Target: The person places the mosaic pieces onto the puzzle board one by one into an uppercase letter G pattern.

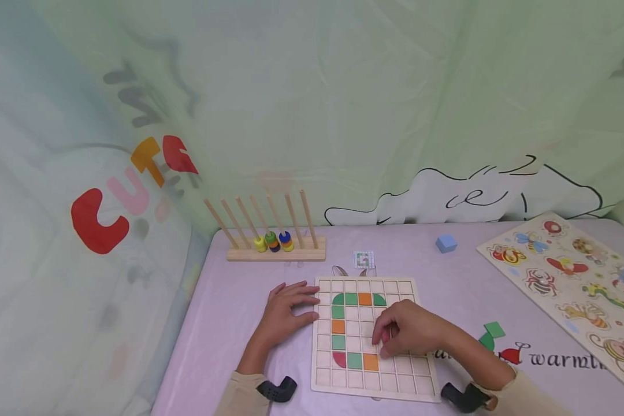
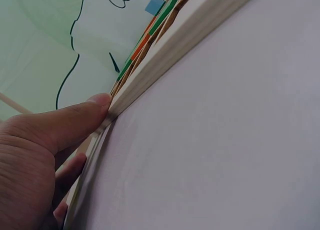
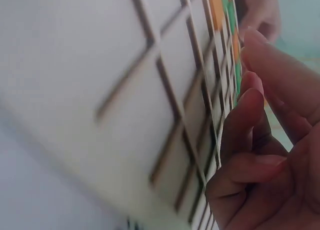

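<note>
Board (image 1: 352, 328) with coloured tiles (image 1: 351, 299) touches the loosely spread left hand (image 1: 290, 306). The right hand (image 1: 409, 329) curls over it; I cannot tell its hold.

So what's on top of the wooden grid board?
On the grid board lie green tiles, orange tiles and a red tile. The right hand hides some squares from the head camera, so whatever is under it there can't be seen.
</note>
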